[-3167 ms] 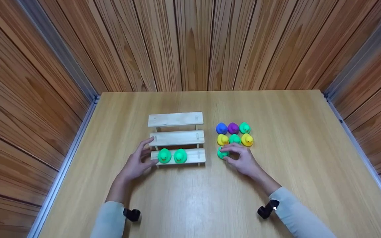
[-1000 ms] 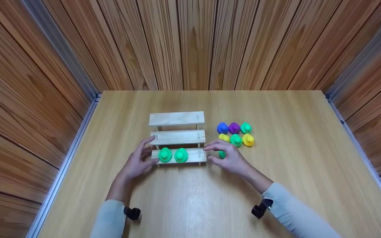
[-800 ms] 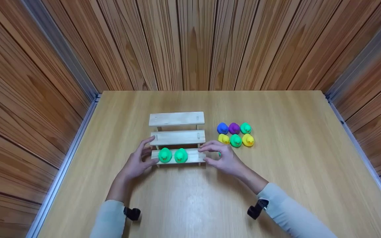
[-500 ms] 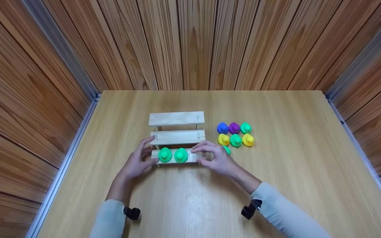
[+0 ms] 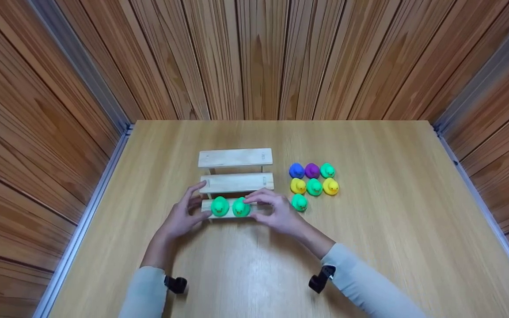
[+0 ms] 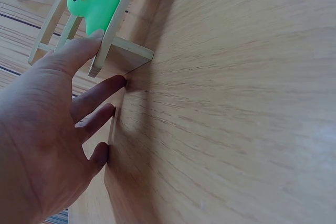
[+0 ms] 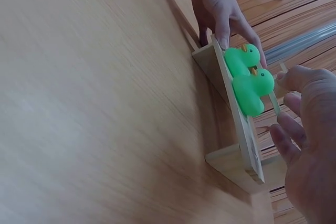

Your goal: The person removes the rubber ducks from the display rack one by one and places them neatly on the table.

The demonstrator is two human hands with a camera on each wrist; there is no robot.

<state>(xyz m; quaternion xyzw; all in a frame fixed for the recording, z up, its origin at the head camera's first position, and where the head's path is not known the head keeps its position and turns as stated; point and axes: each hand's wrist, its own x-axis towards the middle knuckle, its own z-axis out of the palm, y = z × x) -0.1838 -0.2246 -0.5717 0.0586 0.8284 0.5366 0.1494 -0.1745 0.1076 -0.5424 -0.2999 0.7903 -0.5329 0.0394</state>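
Observation:
A three-step wooden stand [image 5: 237, 182] bears two green toy ducks on its lowest step, a left duck [image 5: 219, 206] and a right duck [image 5: 241, 207]. My left hand [image 5: 185, 218] rests against the stand's left end. In the left wrist view its thumb touches the lowest step's edge beside a duck, and other fingertips reach down to the tabletop. My right hand [image 5: 275, 213] is over the right part of that step, its loosely bent fingertips right at the right duck. In the right wrist view that hand's fingers [image 7: 289, 132] stand apart, behind the step.
Right of the stand, several toy ducks are grouped: a blue duck [image 5: 297, 170], a purple duck [image 5: 312, 170], two yellow ones and several green, with a green duck [image 5: 299, 202] nearest the front. Wood-panelled walls with metal rails surround the table [image 5: 391, 198].
My right hand has left the front green duck in the group and moved left to the right duck on the lowest step, uncovering the one it left. My left hand has stayed put.

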